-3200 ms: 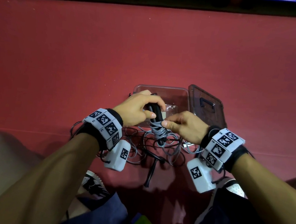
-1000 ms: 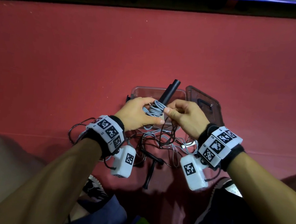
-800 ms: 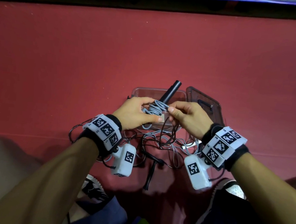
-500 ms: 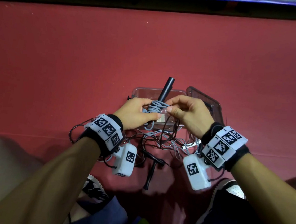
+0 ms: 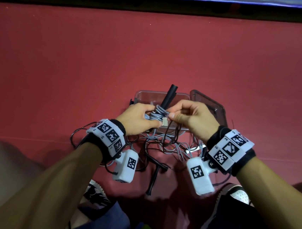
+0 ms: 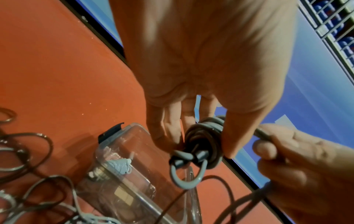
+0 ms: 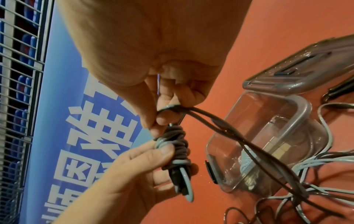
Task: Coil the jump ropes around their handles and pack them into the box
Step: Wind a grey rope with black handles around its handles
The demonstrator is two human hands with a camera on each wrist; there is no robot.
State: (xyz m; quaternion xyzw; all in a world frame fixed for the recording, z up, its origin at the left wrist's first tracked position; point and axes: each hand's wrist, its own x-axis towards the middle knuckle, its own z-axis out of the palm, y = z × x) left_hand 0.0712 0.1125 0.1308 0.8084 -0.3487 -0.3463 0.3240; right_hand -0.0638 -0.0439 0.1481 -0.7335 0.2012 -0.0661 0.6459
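Grey cord (image 5: 158,115) is already bunched in tight turns round the black handle (image 5: 168,97), so we're maybe partway through the first rope. Our left hand (image 5: 138,117) has its fingers (image 6: 166,130) curled round the wrapped bundle, and our right hand (image 5: 192,118) is pinching the next length of cord between thumb and fingers (image 7: 162,119), right beside the coil. It all sits in the air just over the clear box (image 5: 144,95), which looks to hold only a small grey bundle and a label so far. Still left, we reckon: the tangle of loose rope (image 5: 164,143) on the red floor (image 5: 152,50), including a darker rope and another handle (image 5: 153,181) near our shoes. The lid (image 5: 219,108) leans at the box's right edge. Plenty of open floor ahead and to both sides; the tangle crowds the near side.
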